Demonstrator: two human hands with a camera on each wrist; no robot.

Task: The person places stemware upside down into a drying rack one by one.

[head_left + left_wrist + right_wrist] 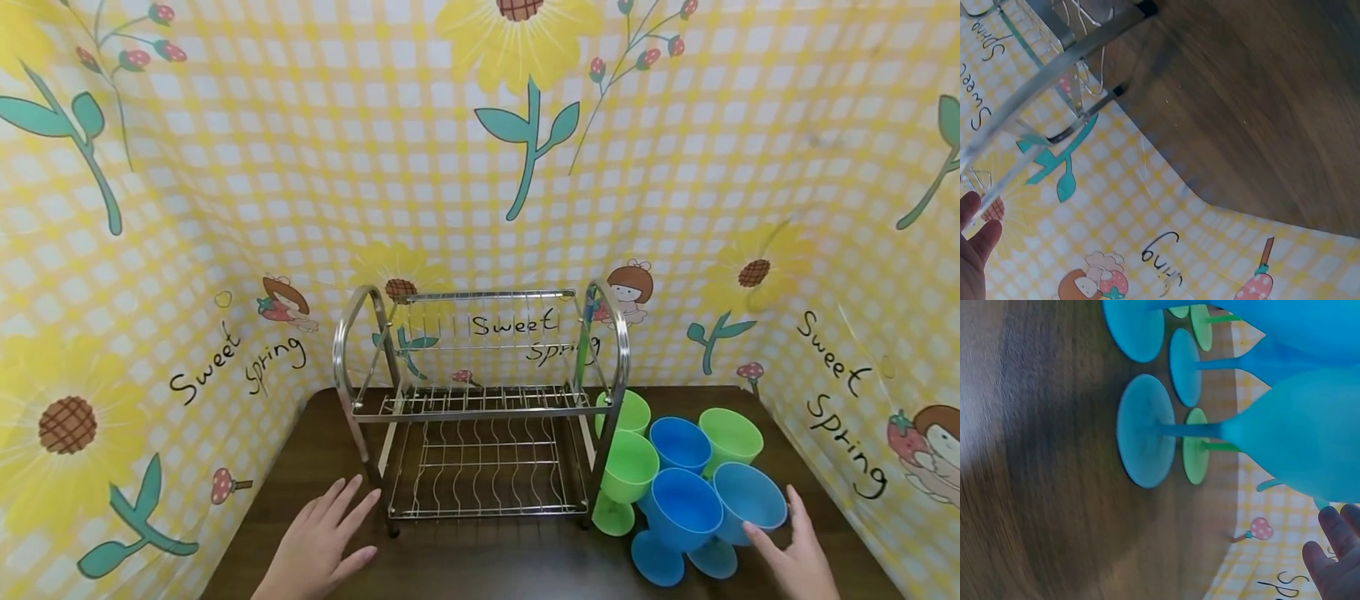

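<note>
Three blue plastic goblets and three green ones stand upright in a cluster on the table's right side. My right hand (802, 550) is at the nearest right blue goblet (750, 498), thumb before its rim and fingers along its right side. In the right wrist view the fingers are spread beside that goblet's bowl (1304, 434); whether they touch it I cannot tell. Left of centre, my left hand (318, 537) has its fingers extended, near the front left leg of a two-tier metal dish rack (487, 411). It holds nothing.
Beside the rack's right legs stands a front green goblet (628, 467), with another blue goblet (686, 510) close to it. A dark wooden table (480, 558) carries everything. Yellow checked cloth (480, 183) with printed flowers hangs around the back and sides.
</note>
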